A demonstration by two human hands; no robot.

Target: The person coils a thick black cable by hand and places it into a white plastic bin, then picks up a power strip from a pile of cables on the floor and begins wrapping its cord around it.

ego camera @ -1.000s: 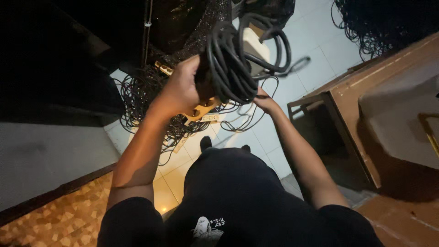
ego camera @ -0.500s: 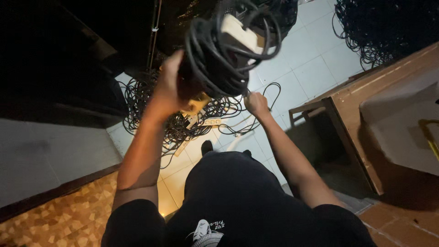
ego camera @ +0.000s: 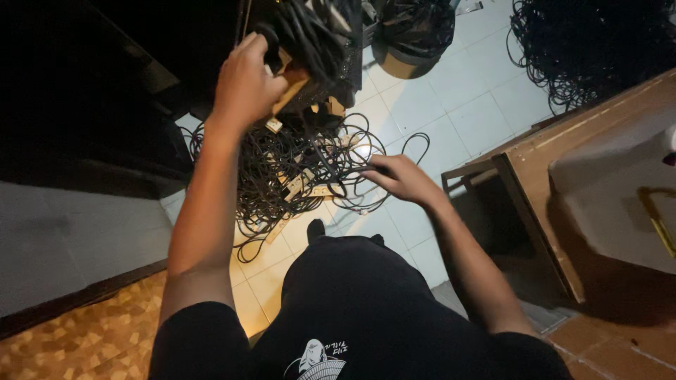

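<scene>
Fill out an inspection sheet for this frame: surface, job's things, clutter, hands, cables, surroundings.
Surface: white tiled floor, patterned brown tiles near the left edge.
Job's things: coiled black cable bundle raised high, with tan connector pieces.
Clutter: dark bag on the floor at top.
Hands: left hand grips the raised bundle; right hand reaches into the floor tangle, fingers on a strand.
Cables: loose black tangle on the floor; second heap top right.
Surroundings: wooden table at right, pale bin on it.

I'm in a dim storage or work room: white floor tiles (ego camera: 451,119) heaped with tangled black cables (ego camera: 296,169), another cable pile (ego camera: 591,49) beyond, a wooden bench (ego camera: 563,162) at my right
</scene>
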